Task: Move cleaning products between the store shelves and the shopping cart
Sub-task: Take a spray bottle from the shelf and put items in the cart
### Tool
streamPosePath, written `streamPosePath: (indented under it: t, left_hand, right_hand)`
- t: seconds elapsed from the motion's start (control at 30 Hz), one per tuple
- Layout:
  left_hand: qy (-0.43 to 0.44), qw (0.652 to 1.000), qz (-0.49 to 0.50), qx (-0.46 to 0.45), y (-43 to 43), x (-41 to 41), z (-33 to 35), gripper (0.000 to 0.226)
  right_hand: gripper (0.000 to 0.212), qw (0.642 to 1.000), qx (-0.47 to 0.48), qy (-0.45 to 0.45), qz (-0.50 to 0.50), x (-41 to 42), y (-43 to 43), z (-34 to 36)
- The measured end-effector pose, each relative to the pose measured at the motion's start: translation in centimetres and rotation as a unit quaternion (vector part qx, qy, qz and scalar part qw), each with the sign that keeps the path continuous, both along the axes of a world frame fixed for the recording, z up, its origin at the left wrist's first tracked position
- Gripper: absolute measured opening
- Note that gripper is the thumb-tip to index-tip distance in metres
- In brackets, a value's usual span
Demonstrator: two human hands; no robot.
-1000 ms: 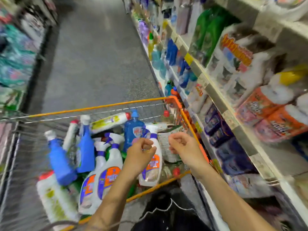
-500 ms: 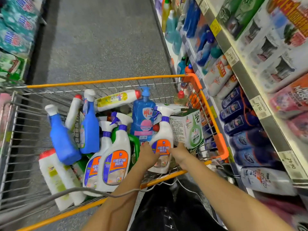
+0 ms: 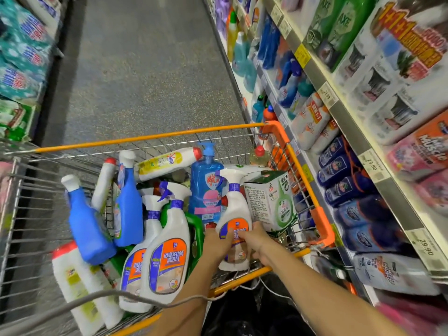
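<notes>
Left hand and right hand each had a grip clamped on the white spray bottle. It stood upright in the shopping cart, near right, beside a green-and-white box.

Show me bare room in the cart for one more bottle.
Bare wire shows at the far left, between the cart's left wall and the blue bottle. A narrow gap seems open between the green-and-white box and the orange right rim. The middle is crowded with packed spray bottles; the left hand and right hand hold the rightmost spray bottle.
</notes>
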State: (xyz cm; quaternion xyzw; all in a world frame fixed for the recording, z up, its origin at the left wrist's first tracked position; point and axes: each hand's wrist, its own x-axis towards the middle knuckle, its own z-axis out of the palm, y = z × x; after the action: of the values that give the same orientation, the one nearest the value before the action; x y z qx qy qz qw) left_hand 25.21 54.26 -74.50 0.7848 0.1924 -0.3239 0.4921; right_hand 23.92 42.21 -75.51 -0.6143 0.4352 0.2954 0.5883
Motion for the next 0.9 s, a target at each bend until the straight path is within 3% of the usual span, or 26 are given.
streamPosePath:
  t: [0.3,0.43,0.57,0.9]
  left_hand:
    - [-0.046,0.998,0.021,-0.025,0.9,0.5,1.9,0.022]
    - [-0.082,0.991,0.055,-0.094,1.2,0.5,5.4,0.010]
    - [-0.122,0.979,0.071,-0.147,1.2,0.9,9.4,0.028]
    - [-0.234,0.924,0.035,-0.300,-3.1,2.6,24.1,0.024]
  right_hand:
    - [0.020,0.996,0.024,-0.086,-0.026,-0.5,-0.1,3.6]
    - [0.023,0.985,0.049,-0.165,-0.032,-0.7,-0.1,6.9]
    - [0.022,0.958,0.092,-0.268,-0.055,-0.6,-0.5,12.1]
    - [0.023,0.874,0.066,-0.468,-0.115,-1.5,-4.7,26.4]
